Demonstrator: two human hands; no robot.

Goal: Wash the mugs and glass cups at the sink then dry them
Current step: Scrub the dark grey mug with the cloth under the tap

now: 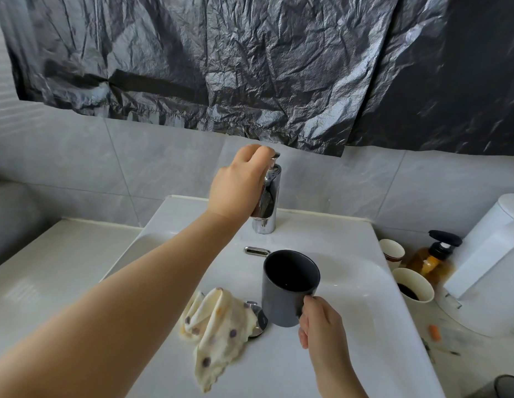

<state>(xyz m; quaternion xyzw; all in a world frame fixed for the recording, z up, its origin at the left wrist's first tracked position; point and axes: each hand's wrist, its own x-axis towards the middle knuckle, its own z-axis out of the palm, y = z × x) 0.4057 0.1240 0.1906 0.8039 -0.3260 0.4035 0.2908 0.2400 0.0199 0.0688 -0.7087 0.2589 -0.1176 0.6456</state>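
Your left hand (pixel 241 185) curls over the top of the faucet (pixel 267 208) at 12 o'clock; the mug (pixel 287 285) hangs over the sink (pixel 350 297) centre, pinched by its handle in your right hand (pixel 321 323) at 5 o'clock. Open hard and spray may jolt that light grip, dropping it

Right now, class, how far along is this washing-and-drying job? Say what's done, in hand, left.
Done: nothing visibly; no water runs. In hand: the right hand holds the grey mug by its handle over the sink; the left hand grips the tap. Left: washing it, drying it, perhaps with the spotted cloth in the sink, then the cup with dark liquid on the right.
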